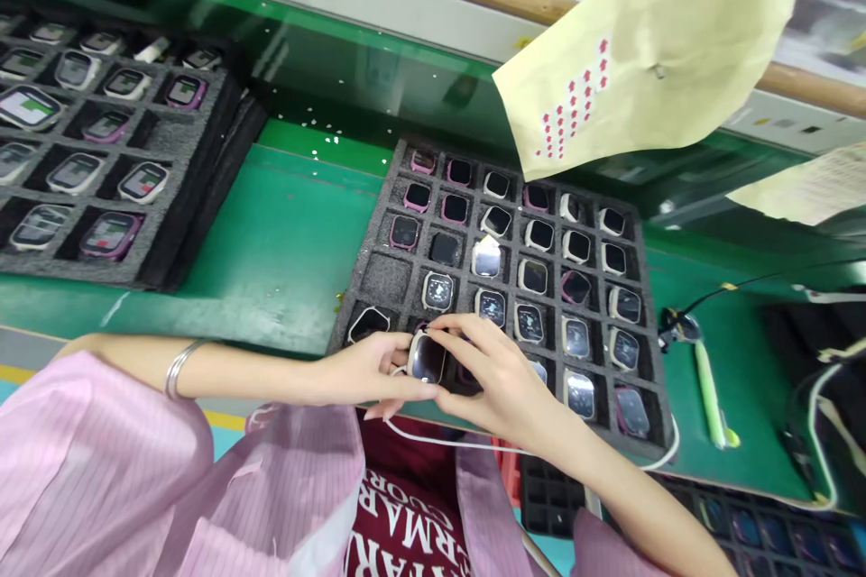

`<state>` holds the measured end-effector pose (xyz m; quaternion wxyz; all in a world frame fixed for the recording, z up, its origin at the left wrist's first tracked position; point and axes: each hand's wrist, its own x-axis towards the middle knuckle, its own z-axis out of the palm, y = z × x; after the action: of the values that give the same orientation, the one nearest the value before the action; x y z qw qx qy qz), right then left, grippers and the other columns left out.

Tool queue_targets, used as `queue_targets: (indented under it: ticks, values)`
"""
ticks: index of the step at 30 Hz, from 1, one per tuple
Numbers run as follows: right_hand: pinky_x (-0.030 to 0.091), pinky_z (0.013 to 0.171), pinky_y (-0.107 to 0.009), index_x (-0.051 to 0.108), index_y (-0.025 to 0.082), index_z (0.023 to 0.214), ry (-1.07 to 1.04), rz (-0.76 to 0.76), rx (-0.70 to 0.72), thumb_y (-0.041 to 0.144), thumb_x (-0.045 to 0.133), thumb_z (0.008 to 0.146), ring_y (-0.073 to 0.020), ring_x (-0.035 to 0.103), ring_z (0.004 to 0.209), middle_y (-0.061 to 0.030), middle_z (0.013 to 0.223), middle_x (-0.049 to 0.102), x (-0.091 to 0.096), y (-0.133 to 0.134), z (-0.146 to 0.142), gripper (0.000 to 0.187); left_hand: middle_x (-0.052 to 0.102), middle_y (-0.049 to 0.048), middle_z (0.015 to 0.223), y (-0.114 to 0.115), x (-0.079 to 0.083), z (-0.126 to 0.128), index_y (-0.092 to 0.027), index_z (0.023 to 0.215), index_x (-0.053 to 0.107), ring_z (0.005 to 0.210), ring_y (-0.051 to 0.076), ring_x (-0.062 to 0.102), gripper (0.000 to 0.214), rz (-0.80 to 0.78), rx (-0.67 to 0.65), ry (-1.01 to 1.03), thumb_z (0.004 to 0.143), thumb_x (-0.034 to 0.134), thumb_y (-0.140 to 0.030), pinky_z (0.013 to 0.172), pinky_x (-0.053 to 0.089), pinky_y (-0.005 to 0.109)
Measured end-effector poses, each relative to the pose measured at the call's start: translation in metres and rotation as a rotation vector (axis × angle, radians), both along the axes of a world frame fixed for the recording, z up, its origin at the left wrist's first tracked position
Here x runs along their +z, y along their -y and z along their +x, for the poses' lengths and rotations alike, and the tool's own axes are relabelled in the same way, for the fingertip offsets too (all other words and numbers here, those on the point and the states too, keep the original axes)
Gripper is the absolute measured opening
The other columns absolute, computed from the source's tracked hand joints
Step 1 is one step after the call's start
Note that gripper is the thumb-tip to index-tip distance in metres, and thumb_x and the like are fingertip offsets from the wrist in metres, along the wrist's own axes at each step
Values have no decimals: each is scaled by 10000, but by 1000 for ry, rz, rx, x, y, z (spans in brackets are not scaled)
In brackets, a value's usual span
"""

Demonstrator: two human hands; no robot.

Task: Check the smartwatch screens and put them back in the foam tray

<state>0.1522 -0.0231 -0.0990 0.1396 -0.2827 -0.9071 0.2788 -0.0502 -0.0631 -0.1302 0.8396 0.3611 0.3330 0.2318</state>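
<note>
A smartwatch (427,358) with a dark screen and pale case is held over the near edge of a grey foam tray (384,278). My left hand (376,370) grips its left side, fingers closed, with a white cable (446,443) passing by them. The right side of the same watch is pinched by my right hand (497,371), whose fingers rest along its top and lower edge. Around the hands, most tray compartments hold watches in pale or purple cases; a watch with a lit dial (437,290) lies just beyond. Whether the cable joins the watch is hidden.
Another foam tray of watches (203,162) sits stacked at the left on the green bench (277,243). A yellow paper (649,72) with red arrows hangs over the main tray. A light-green pen-like tool (708,392) lies right. More dark trays (551,496) are below the bench edge.
</note>
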Motion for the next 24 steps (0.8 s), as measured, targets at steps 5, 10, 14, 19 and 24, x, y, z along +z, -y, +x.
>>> queue_targets:
  ticks: [5,10,14,19,24]
  values:
    - [497,825,-431,563,136,1146,-97,29,-1,235,667,787,-272,591,981,-132,1111,594,-12,-3,-1,387,545,-62,465,-1,2,0,-122,1018,474,311,61,457,289,-9,7,-15,874,598,-340,315,328,129]
    - [499,747,-392,543,141,1161,-260,169,4,271,673,814,-255,624,908,-134,1039,636,-25,-5,-4,393,551,-64,461,-3,2,-4,-132,1029,473,308,72,482,285,74,24,-62,886,582,-353,303,369,124]
    - [483,664,-373,530,123,1183,-276,283,41,293,670,844,-248,628,826,-140,980,652,-25,-8,-5,405,521,-82,471,-3,1,-6,-140,1027,463,312,72,495,294,121,46,-74,877,593,-358,296,372,117]
    - [479,650,-369,535,96,1179,-283,299,74,326,664,860,-247,628,813,-146,962,653,-25,-14,-1,414,501,-90,474,-5,-2,-4,-146,985,455,303,61,478,233,151,35,-90,892,568,-328,285,348,103]
    - [476,647,-371,531,102,1173,-274,325,130,340,663,865,-243,617,803,-144,966,656,-26,-26,5,411,465,-106,435,-11,-4,1,-146,1008,471,291,55,440,213,230,38,-160,898,556,-307,272,338,95]
